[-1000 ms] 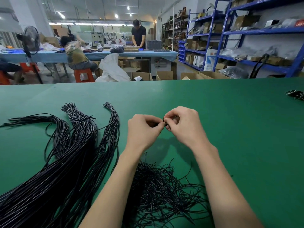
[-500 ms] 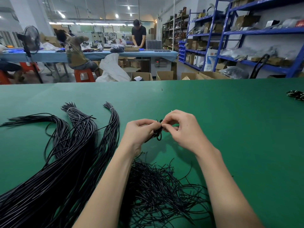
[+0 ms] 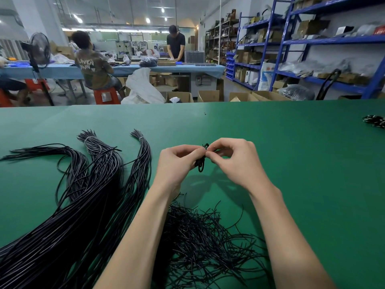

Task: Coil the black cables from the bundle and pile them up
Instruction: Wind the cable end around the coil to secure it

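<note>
My left hand [image 3: 177, 163] and right hand [image 3: 233, 161] pinch one small coil [image 3: 201, 161]; winding looks done, so next it goes on the pile [image 3: 200, 243] beneath my grip.

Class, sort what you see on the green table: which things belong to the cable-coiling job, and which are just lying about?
Part of the job:
small coil, pinched by left hand and right hand
long cable bundles
loose cable heap

Lying about:
black-and-white cord at the table's right edge
dark speck

Two bare forearms, left hand [image 3: 176, 163] and right hand [image 3: 237, 161] ungloved.
</note>
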